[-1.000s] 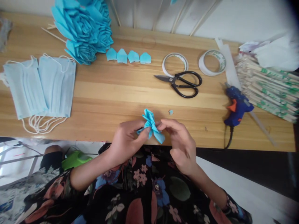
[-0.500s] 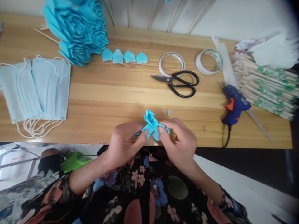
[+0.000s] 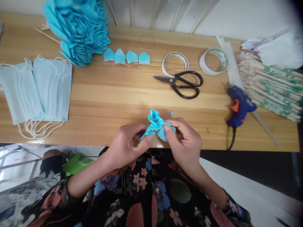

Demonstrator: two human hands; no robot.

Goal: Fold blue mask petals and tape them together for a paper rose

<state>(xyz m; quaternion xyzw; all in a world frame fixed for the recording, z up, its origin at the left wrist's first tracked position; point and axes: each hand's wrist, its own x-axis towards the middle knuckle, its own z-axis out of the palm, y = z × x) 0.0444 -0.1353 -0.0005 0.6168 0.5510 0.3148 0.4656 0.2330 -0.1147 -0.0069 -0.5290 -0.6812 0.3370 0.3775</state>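
Note:
Between my two hands is a small blue flower of crumpled petals, in paper or thin cloth; I cannot tell which. My left hand pinches its left side between thumb and fingers. On the right side, the thumb and forefinger of my right hand are closed on a folded petal. One twisted petal stands up at the top. A tiny blue scrap lies on the table just beyond my right hand. Farther back, several cut blue petals lie in a row beside a bunch of large blue flowers.
Black-handled scissors rest against a roll of tape, with another tape roll to the right. A blue glue gun lies near wrapped chopsticks. Face masks lie at the left of the wooden table.
The flower has shifted slightly up and right in my hands and turned a little. My right hand has moved slightly right; my left hand's hold on the flower's lower left has shifted.

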